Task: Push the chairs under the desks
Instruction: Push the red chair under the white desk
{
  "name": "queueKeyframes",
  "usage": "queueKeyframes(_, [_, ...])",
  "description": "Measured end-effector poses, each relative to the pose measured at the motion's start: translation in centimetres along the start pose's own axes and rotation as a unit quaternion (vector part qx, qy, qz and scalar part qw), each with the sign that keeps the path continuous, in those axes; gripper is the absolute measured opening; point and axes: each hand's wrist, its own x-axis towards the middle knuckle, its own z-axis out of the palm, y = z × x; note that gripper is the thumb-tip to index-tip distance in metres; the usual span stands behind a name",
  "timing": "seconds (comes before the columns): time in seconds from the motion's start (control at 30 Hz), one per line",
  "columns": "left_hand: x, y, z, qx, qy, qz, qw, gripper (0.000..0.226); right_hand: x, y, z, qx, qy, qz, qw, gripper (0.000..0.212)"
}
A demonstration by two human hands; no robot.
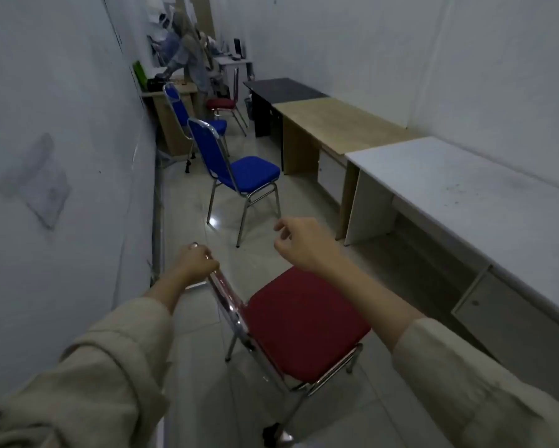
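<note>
A red-seated chair with a chrome frame stands right below me, seat facing the white desk on the right. My left hand grips the top of its backrest. My right hand hovers above the seat's far edge, fingers loosely curled and apart, holding nothing. Farther on, a blue chair stands in the aisle facing the wood-top desk. A second blue chair and another red chair stand beyond it, near the black desk.
A white wall runs close along the left. Three desks line the right wall. At the far end a person stands by a small wooden desk with clutter on it. The tiled aisle between wall and desks is narrow.
</note>
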Motion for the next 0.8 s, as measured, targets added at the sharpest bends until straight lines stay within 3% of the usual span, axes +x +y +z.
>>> queueKeyframes(0.2, [0.2, -2.8, 0.4, -0.180, -0.081, -0.094, 0.976, 0.074, 0.2, -3.1, 7.1, -0.003, -0.095, 0.057, 0.994, 0.042])
queueKeyframes(0.4, [1.7, -3.2, 0.8, -0.338, -0.135, -0.127, 0.923, 0.070, 0.9, -4.5, 13.2, -0.007, -0.179, 0.089, 0.980, 0.059])
queueKeyframes(0.47, [2.5, -3.2, 0.9, -0.367, -0.150, -0.132, 0.908, 0.066, 1.3, -4.4, 14.6, -0.019, -0.216, 0.102, 0.971, 0.069])
queueKeyframes(0.57, [3.5, -3.1, 1.6, -0.414, -0.129, -0.141, 0.890, 0.068, 1.3, -4.0, 16.1, -0.054, -0.243, 0.104, 0.963, 0.067])
queueKeyframes(0.8, [6.4, -3.2, 3.7, -0.440, -0.115, -0.178, 0.873, 0.068, 1.5, -2.8, 17.0, -0.056, -0.247, 0.037, 0.967, 0.075])
